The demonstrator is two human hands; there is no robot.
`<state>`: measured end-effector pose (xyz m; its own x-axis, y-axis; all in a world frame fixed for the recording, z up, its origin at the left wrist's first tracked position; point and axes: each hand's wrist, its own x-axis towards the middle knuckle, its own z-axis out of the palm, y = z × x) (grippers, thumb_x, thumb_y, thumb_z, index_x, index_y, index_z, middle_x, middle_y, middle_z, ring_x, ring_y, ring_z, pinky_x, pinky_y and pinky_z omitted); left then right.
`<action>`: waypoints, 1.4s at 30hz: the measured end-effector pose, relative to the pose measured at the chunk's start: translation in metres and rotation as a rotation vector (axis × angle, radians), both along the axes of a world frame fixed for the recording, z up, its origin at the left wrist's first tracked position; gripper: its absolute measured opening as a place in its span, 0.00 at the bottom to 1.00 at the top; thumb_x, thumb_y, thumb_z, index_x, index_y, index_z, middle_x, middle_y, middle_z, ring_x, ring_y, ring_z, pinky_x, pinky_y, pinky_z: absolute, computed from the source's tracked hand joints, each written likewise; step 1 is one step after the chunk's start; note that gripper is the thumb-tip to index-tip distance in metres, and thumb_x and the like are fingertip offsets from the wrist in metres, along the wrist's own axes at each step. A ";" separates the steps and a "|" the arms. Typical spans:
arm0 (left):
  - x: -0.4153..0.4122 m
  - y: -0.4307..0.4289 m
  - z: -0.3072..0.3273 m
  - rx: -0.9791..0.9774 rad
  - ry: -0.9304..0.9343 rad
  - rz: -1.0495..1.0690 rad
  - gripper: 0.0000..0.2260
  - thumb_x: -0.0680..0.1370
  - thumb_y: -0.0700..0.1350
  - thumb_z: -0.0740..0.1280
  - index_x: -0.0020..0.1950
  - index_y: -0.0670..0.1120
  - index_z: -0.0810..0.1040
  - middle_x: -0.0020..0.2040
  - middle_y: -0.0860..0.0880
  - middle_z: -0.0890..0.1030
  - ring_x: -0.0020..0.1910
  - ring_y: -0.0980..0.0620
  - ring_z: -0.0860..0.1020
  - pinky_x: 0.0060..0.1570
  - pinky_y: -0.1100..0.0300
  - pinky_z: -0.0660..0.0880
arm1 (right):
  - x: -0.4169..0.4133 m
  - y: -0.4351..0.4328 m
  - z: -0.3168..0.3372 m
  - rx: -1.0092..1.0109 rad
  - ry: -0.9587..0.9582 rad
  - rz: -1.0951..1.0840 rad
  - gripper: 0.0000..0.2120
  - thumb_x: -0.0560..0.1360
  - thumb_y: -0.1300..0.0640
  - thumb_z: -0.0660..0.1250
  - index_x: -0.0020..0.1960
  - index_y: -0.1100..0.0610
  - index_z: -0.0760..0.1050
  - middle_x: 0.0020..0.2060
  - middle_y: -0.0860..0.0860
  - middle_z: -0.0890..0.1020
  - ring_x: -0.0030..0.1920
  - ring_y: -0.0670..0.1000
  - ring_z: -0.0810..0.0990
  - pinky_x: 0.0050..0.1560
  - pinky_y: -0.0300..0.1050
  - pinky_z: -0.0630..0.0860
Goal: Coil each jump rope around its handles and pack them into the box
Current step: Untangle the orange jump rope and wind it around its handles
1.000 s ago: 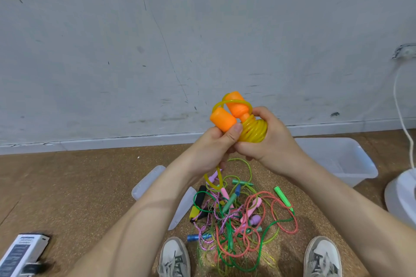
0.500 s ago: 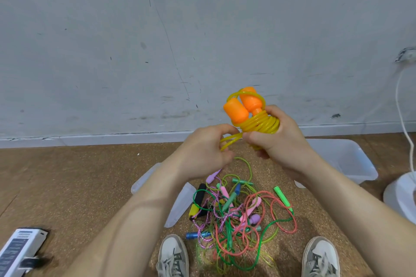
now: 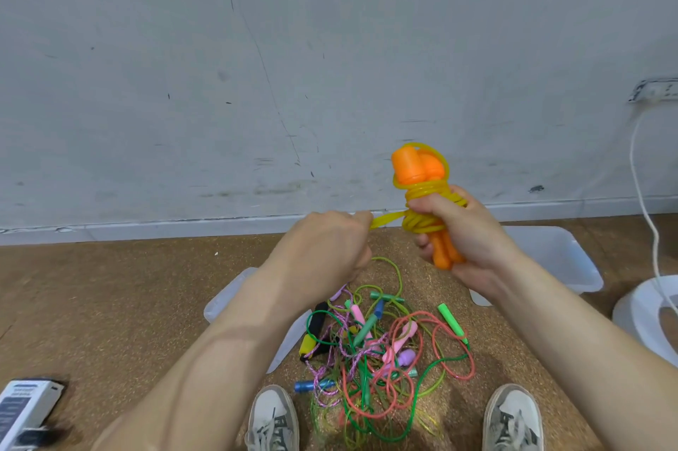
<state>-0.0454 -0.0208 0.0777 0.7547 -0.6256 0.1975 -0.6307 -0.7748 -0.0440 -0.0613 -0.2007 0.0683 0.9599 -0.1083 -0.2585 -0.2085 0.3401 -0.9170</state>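
While the right hand [image 3: 467, 239] grips the two orange handles [image 3: 412, 166] together, its fingers curled round them and round the yellow rope [image 3: 425, 221] that is wound on their middle, the left hand [image 3: 326, 249] pinches the free end [image 3: 387, 220] of this rope. It holds the end stretched sideways, to the left of the bundle. Both hands are raised in front of the wall, well above the floor.

I judge that the coiling of this one rope is almost finished. Many turns sit on the handles, and only a short piece stays outside the coil. The step in hand is the last turn, or the fixing of the end.

The next move, as I see it, asks for tension. The end should go round once more or be pushed under a turn without going slack, because this smooth plastic rope will probably spring open. The right hand must not loosen until the end is fixed.

After that the bundle goes into the clear box [image 3: 572, 267], which stands on the floor just behind the right forearm; part of its inside is hidden from me. A tangled pile of other ropes [image 3: 381, 351] lies between the shoes [image 3: 273, 417], so I think most of the task is not yet done.
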 end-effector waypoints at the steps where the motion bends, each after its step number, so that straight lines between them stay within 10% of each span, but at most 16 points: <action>1: -0.001 0.000 -0.001 -0.002 0.006 -0.019 0.11 0.78 0.42 0.57 0.59 0.44 0.69 0.41 0.45 0.78 0.42 0.39 0.76 0.38 0.51 0.70 | 0.000 -0.001 0.000 -0.018 -0.004 -0.009 0.10 0.73 0.64 0.68 0.46 0.53 0.69 0.28 0.53 0.75 0.23 0.50 0.70 0.24 0.36 0.65; 4: -0.014 -0.008 0.006 -0.313 0.212 -0.085 0.16 0.77 0.39 0.58 0.64 0.49 0.68 0.30 0.51 0.72 0.32 0.47 0.71 0.35 0.55 0.68 | -0.003 -0.001 -0.003 -0.098 -0.034 -0.021 0.11 0.72 0.64 0.70 0.45 0.53 0.70 0.28 0.53 0.76 0.23 0.51 0.71 0.25 0.37 0.65; 8: -0.023 -0.025 0.021 -1.411 1.086 0.192 0.12 0.77 0.32 0.57 0.48 0.42 0.78 0.29 0.47 0.68 0.21 0.55 0.63 0.24 0.64 0.59 | -0.007 0.010 -0.014 -0.276 -0.110 0.003 0.14 0.69 0.64 0.72 0.46 0.52 0.70 0.29 0.52 0.77 0.23 0.51 0.72 0.26 0.40 0.66; 10: -0.022 -0.021 0.026 -1.556 1.306 0.135 0.07 0.76 0.34 0.62 0.51 0.40 0.78 0.34 0.45 0.75 0.27 0.55 0.73 0.29 0.65 0.67 | -0.007 0.015 -0.018 -0.339 -0.120 -0.004 0.14 0.68 0.64 0.73 0.46 0.52 0.70 0.28 0.51 0.77 0.23 0.50 0.73 0.23 0.39 0.66; 13: -0.019 -0.011 0.020 -1.205 1.211 -0.009 0.16 0.74 0.32 0.68 0.59 0.43 0.75 0.44 0.43 0.81 0.41 0.49 0.81 0.40 0.60 0.77 | -0.008 0.016 -0.022 -0.400 -0.107 0.033 0.14 0.69 0.64 0.73 0.46 0.54 0.70 0.26 0.51 0.76 0.22 0.50 0.71 0.21 0.37 0.64; 18: -0.014 -0.001 0.020 -0.232 0.287 -0.107 0.06 0.78 0.47 0.63 0.54 0.53 0.74 0.33 0.52 0.78 0.39 0.48 0.79 0.38 0.54 0.71 | -0.007 0.014 -0.028 -0.566 -0.039 0.195 0.14 0.68 0.64 0.74 0.46 0.55 0.71 0.28 0.50 0.76 0.22 0.49 0.73 0.21 0.37 0.67; 20: -0.014 0.002 0.024 -0.125 0.138 -0.119 0.10 0.77 0.54 0.63 0.58 0.57 0.73 0.32 0.53 0.70 0.37 0.48 0.72 0.36 0.55 0.63 | -0.007 0.014 -0.029 -0.633 -0.027 0.247 0.13 0.67 0.63 0.74 0.44 0.53 0.71 0.27 0.48 0.76 0.23 0.49 0.74 0.22 0.37 0.67; 29: -0.014 -0.003 0.019 -0.379 0.654 -0.156 0.15 0.70 0.52 0.75 0.51 0.49 0.76 0.28 0.52 0.79 0.26 0.61 0.75 0.33 0.60 0.73 | -0.009 0.012 -0.025 -0.846 -0.089 0.364 0.11 0.65 0.59 0.72 0.43 0.54 0.71 0.29 0.49 0.77 0.24 0.48 0.76 0.23 0.39 0.69; 42: 0.014 0.001 0.000 -0.968 0.591 0.347 0.15 0.71 0.51 0.74 0.35 0.39 0.81 0.26 0.48 0.79 0.23 0.55 0.75 0.29 0.64 0.71 | -0.019 0.022 -0.024 -1.087 -0.179 0.128 0.24 0.61 0.49 0.74 0.52 0.47 0.67 0.38 0.46 0.79 0.39 0.50 0.78 0.40 0.49 0.76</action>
